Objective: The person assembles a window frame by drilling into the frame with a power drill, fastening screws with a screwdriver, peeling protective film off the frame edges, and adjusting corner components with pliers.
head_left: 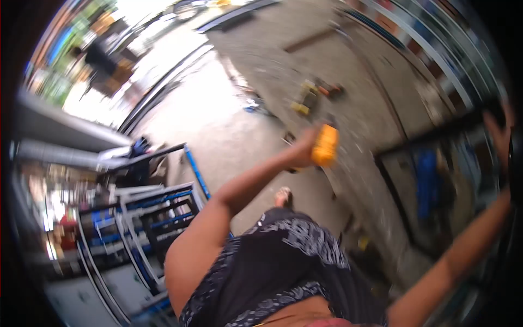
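Observation:
My left hand (306, 148) is closed around a yellow power tool (325, 146), drill-like in shape, held over the edge of the grey worktop. Motion blur hides its finer detail. At the far right edge of the view, my right hand (498, 133) has its fingers spread beside the upper bar of a black rectangular frame (393, 199). Whether it touches that frame I cannot tell. On the worktop beyond my left hand lie a yellow-and-black power tool (305, 99) and an orange-and-dark tool (330, 89).
The long grey worktop (261, 49) runs diagonally through the view. To my left stand several white, black and blue metal frames (128, 234). A blue object (427, 182) shows through the black frame. Another person (99, 60) is at the bright upper left.

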A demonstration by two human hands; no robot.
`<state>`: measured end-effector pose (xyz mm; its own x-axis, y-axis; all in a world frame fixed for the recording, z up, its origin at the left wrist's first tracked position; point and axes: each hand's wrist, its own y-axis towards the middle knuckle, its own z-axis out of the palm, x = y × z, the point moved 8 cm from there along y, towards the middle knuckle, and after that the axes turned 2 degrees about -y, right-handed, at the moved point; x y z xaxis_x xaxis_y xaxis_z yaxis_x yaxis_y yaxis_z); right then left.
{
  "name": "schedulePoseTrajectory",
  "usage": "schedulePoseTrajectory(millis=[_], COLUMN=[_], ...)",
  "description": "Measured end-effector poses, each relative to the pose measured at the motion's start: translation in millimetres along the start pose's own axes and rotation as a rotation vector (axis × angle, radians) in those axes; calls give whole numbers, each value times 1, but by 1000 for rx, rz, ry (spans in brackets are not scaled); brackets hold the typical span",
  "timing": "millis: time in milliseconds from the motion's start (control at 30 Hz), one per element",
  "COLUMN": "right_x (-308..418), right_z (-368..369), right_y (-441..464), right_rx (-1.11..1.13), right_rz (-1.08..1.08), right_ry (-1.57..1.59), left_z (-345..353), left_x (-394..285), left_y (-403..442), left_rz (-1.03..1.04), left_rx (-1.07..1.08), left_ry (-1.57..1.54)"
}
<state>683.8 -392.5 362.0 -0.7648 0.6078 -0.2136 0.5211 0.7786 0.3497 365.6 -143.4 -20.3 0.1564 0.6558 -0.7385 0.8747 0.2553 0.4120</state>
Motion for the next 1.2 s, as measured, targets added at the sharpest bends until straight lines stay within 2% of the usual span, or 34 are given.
schedulePoseTrajectory(millis=[67, 133, 167, 267, 367, 433, 500, 533, 600, 667, 700, 733, 767, 800, 833, 867, 933, 1033, 1100, 1133, 1200], right_x=[-10, -13, -16, -22, -28, -36, -47, -50, -35, -6, 11, 26, 37, 39, 41, 45, 52, 57, 60, 60, 58], right_z=[5, 6, 3, -8, -18, -18, -15, -15, -14, -11, -13, -18, -24, -31, -39, -39, -57, -54, -58, -58, -57], right_y=[14, 17, 17, 14, 1, -6, -12, -14, -4, 2, 2, 1, 1, -4, -12, -10, -21, -17, -12, -12, -14], right_rx=[-2, 15, 24, 37, 76, 132, 150, 145, 101, 87, 81, 77, 83, 89, 100, 224, -74, -73, 3, 43, -82], right_rz=[-5, 20, 38, 99, 116, 167, 196, 205, 165, 126, 128, 155, 201, 269, 337, 349, 255, 262, 289, 294, 205], right_ry=[-59, -156, -210, -340, -357, -340, -388, -377, -218, 81, 234, 316, 318, 246, 175, 198, -88, -129, -73, -48, -86], left_z=[15, 60, 61, 79, 77, 49, 12, -7, -27, -25, -21, -17, -16, -35, -23, -25, -39, -68, -101, -119, -152], left_x=[42, 112, 107, 139, 156, 181, 223, 236, 241, 249, 257, 267, 273, 262, 294, 286, 241, 156, 46, 3, -100], left_y=[56, 75, 88, 109, 105, 107, 99, 85, 62, 69, 76, 84, 91, 91, 86, 80, 77, 97, 137, 152, 180], left_rz=[-84, -401, -517, -474, -443, -497, -607, -681, -794, -707, -489, -390, -490, -564, -745, -927, -973, -680, -488, -348, -139], left_rx=[50, 152, 224, 248, 365, 274, 20, -182, -185, 76, -62, -34, 230, 62, 117, 154, 211, 239, 303, 267, 226], left_ry=[-293, 101, 137, 338, 429, 474, 537, 562, 564, 594, 739, 797, 787, 397, 58, -280, -398, -459, -326, -308, -69])
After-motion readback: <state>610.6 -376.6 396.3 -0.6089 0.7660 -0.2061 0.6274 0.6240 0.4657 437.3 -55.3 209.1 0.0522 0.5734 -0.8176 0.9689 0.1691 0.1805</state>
